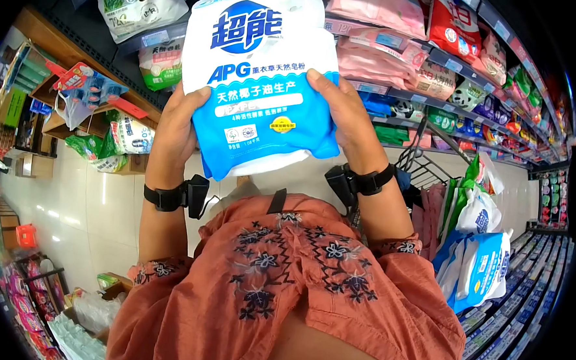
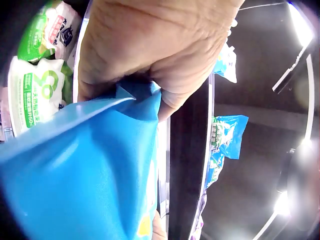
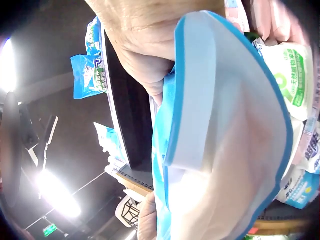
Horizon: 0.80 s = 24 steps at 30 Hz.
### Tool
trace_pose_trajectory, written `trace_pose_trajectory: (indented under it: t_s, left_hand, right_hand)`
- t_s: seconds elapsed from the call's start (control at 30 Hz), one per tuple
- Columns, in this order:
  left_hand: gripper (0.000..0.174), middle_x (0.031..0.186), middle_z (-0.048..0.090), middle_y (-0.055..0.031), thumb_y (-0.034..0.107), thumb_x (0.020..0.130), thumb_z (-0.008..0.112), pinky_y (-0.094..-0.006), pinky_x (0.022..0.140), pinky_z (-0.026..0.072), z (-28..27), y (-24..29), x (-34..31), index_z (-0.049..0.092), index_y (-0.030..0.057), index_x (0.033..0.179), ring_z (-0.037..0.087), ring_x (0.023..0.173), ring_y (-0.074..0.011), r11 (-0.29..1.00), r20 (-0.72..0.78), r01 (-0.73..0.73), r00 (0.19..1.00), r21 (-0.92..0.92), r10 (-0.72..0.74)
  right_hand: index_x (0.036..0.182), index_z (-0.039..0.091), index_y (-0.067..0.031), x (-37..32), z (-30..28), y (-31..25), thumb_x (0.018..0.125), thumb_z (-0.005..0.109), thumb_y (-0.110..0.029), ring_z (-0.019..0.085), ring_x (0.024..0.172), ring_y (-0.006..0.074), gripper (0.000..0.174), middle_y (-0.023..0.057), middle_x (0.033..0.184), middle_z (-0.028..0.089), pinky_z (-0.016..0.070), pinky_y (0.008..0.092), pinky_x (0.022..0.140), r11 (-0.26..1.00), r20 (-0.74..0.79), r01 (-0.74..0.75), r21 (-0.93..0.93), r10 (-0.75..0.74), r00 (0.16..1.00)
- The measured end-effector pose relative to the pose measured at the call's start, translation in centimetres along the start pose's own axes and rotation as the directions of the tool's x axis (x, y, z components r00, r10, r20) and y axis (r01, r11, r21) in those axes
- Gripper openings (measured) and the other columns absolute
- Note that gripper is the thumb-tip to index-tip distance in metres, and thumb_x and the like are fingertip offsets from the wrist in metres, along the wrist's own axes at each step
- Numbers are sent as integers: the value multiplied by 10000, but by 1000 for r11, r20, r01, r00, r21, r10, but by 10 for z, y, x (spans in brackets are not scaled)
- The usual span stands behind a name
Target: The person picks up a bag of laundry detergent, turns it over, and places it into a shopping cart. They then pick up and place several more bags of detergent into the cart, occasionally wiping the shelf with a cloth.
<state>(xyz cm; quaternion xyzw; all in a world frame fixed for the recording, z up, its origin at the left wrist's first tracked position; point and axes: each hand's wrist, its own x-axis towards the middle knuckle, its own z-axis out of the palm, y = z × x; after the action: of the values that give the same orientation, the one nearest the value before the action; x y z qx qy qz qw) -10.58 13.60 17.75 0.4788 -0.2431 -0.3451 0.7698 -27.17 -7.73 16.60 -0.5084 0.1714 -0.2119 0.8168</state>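
A white and blue bag with printed lettering (image 1: 259,100) is held upright in front of the body, its printed face toward the head camera. My left hand (image 1: 181,125) grips its left side, thumb on the front; my right hand (image 1: 343,114) grips the right side the same way. In the left wrist view the left hand (image 2: 155,45) pinches the blue side of the bag (image 2: 95,170). The right wrist view shows the right hand (image 3: 145,40) against the bag's edge and its pale underside (image 3: 230,135); the fingers behind it are mostly hidden.
Shelves of packaged bags (image 1: 385,61) run along the top and right. A cart (image 1: 425,164) stands at the right, beside more blue and white bags (image 1: 482,268). A wooden display (image 1: 51,96) is at the left above the tiled floor (image 1: 101,203).
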Motion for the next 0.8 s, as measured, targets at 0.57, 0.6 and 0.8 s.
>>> trace_pose_trajectory:
  t_s: [0.57,0.6,0.8]
  left_hand:
    - [749,1396,515,-161,285,942,712,-366,1079,408,-4,-10,-11,323,7,1520,508,1268,-245,976,-87,-106,988,193,124]
    - [772,1391,517,-164,287,935,725,-370,1077,414,-3,-12,-12,310,11,1524,508,1269,-247,977,-101,-107,987,182,127]
    - [785,1386,512,-177,303,946,717,-377,1037,473,4,-26,-8,271,-2,1517,537,1244,-246,961,-143,-211,961,181,238]
  right_hand:
    - [1243,606,41,7,24,-5,939,709,-328,672,936,171,489,115,1095,698,546,298,826,985,72,63,-162,-52,996]
    - [1249,602,42,6,26,-6,941,707,-329,672,941,172,493,117,1101,697,547,300,828,982,68,64,-179,-52,996]
    - [1284,588,34,2,37,-20,946,706,-329,675,964,169,510,128,1125,692,552,299,842,963,79,85,-257,-67,995]
